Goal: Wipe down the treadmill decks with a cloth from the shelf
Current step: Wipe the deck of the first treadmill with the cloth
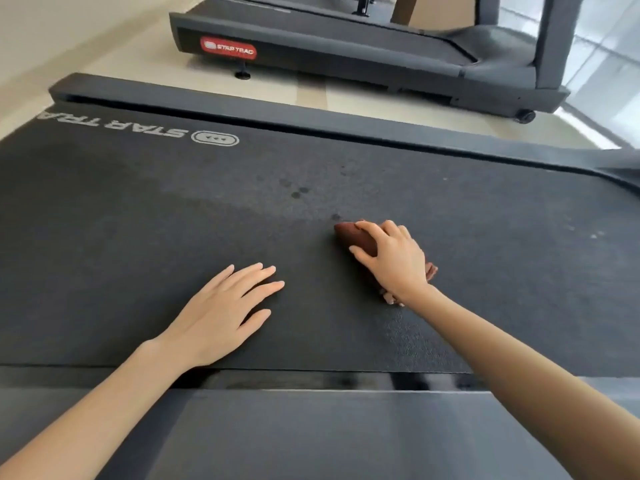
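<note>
Right hand point(394, 261) clenched over the bunched brown cloth point(356, 237), pressing it onto the belt point(138, 220), right of belt centre. Looks mid-wipe. Left hand point(221, 313) flat on the belt, fingers straight, holding nothing; probably bracing weight for the lean. Dark spots point(298, 192) on the belt just beyond the cloth, likely the next target. Count: one cloth, two hands, two treadmills. Second treadmill point(346, 53) sits past the belt's far edge; can't tell if wiped.
</note>
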`<action>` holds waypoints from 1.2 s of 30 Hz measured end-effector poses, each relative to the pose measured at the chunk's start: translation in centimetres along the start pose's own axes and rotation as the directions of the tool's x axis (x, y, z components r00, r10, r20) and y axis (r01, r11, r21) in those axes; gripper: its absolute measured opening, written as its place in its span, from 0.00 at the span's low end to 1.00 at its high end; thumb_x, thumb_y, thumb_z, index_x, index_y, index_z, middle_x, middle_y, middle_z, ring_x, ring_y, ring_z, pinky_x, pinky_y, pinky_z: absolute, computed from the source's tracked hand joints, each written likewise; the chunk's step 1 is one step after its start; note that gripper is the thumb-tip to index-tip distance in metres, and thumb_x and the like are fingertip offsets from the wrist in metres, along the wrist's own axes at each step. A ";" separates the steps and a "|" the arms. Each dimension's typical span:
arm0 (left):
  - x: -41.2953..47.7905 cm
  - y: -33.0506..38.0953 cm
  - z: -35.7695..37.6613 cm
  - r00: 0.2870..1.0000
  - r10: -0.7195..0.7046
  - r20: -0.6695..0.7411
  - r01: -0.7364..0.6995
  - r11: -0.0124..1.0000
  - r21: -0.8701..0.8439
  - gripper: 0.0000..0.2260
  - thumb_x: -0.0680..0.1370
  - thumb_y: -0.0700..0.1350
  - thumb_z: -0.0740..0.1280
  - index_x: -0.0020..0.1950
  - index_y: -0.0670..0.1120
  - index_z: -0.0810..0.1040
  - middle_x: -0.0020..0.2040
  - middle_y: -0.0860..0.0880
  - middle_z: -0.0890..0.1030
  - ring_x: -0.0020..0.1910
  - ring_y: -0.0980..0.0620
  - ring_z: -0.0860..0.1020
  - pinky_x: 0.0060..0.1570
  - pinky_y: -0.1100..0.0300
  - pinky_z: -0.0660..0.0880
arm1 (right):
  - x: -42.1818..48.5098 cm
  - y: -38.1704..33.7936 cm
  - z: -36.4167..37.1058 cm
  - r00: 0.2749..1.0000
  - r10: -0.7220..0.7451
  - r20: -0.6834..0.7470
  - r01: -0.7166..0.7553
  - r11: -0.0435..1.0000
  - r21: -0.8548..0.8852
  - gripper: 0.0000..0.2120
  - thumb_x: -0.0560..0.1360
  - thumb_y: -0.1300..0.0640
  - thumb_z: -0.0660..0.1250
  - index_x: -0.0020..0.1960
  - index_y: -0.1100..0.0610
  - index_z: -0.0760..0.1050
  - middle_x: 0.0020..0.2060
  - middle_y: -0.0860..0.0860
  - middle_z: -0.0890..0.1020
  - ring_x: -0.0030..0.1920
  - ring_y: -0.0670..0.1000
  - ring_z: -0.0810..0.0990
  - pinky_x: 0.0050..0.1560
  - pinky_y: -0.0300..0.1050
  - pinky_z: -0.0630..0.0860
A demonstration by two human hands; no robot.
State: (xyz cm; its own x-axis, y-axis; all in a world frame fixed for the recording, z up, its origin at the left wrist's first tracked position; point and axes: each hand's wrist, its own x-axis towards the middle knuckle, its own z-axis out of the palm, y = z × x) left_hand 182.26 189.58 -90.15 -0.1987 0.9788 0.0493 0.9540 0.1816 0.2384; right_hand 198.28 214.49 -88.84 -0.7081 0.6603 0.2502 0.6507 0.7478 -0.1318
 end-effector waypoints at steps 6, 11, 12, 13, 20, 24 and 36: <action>-2.7 -3.3 -1.1 0.995 -0.095 -0.011 0.095 0.995 0.011 0.29 0.76 0.59 0.41 0.74 0.53 0.63 0.75 0.54 0.60 0.75 0.55 0.55 0.74 0.54 0.49 | 0.3 0.5 0.3 0.969 0.246 -0.030 -0.242 0.965 0.102 0.20 0.75 0.41 0.63 0.64 0.48 0.71 0.51 0.53 0.74 0.56 0.56 0.72 0.41 0.45 0.65; -5.2 -4.1 -1.0 0.984 -0.170 -0.052 0.170 0.985 -0.004 0.23 0.80 0.56 0.48 0.73 0.53 0.64 0.75 0.55 0.60 0.75 0.56 0.55 0.74 0.54 0.50 | 3.0 -4.9 2.0 0.985 0.151 -0.082 -0.138 0.980 0.144 0.18 0.74 0.43 0.64 0.62 0.49 0.74 0.46 0.52 0.73 0.50 0.56 0.74 0.39 0.44 0.64; -5.4 -4.4 -1.0 0.981 -0.186 -0.057 0.186 0.983 -0.003 0.21 0.81 0.55 0.51 0.73 0.53 0.64 0.75 0.55 0.60 0.75 0.56 0.55 0.74 0.54 0.49 | 3.8 -6.7 2.5 0.990 0.112 -0.082 -0.098 0.983 0.152 0.18 0.74 0.44 0.65 0.62 0.50 0.74 0.46 0.52 0.73 0.50 0.56 0.74 0.39 0.44 0.63; -5.7 -4.7 -1.0 0.977 -0.205 -0.063 0.206 0.979 -0.001 0.20 0.81 0.54 0.54 0.73 0.53 0.64 0.75 0.55 0.60 0.75 0.56 0.54 0.74 0.55 0.49 | 4.6 -8.7 3.0 0.995 0.066 -0.080 -0.052 0.986 0.161 0.19 0.74 0.43 0.65 0.62 0.50 0.74 0.46 0.53 0.74 0.50 0.56 0.74 0.39 0.44 0.63; -10.6 -9.0 -2.8 0.894 -0.434 -0.112 0.440 0.897 0.032 0.23 0.79 0.57 0.49 0.72 0.53 0.65 0.74 0.55 0.62 0.74 0.54 0.58 0.73 0.52 0.52 | 8.5 -24.2 6.7 0.960 -0.276 -0.049 0.280 0.934 0.223 0.20 0.75 0.43 0.63 0.63 0.50 0.73 0.52 0.54 0.75 0.54 0.56 0.74 0.40 0.45 0.65; -14.3 -10.9 -3.5 0.774 -0.610 -0.170 0.618 0.786 -0.007 0.20 0.81 0.53 0.55 0.72 0.51 0.66 0.73 0.53 0.64 0.74 0.53 0.59 0.72 0.52 0.53 | 8.8 -31.8 7.9 0.909 -0.414 -0.038 0.409 0.872 0.270 0.20 0.76 0.43 0.62 0.64 0.51 0.72 0.54 0.54 0.74 0.55 0.55 0.74 0.40 0.45 0.65; -21.6 -11.8 -5.4 0.551 -0.815 -0.182 0.828 0.561 -0.005 0.31 0.76 0.62 0.41 0.71 0.51 0.67 0.73 0.53 0.65 0.73 0.53 0.59 0.72 0.54 0.52 | 3.2 -36.1 6.5 0.654 -0.756 -0.033 0.714 0.603 0.355 0.19 0.75 0.42 0.62 0.64 0.48 0.72 0.49 0.52 0.75 0.49 0.51 0.75 0.36 0.41 0.66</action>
State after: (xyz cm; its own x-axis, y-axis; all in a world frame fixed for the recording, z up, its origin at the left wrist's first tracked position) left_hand 174.07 165.81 -88.77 -0.9274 0.3741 0.0090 0.3695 0.9118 0.1791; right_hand 170.78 190.06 -89.52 -0.9460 -0.1353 0.2945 -0.2105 0.9474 -0.2409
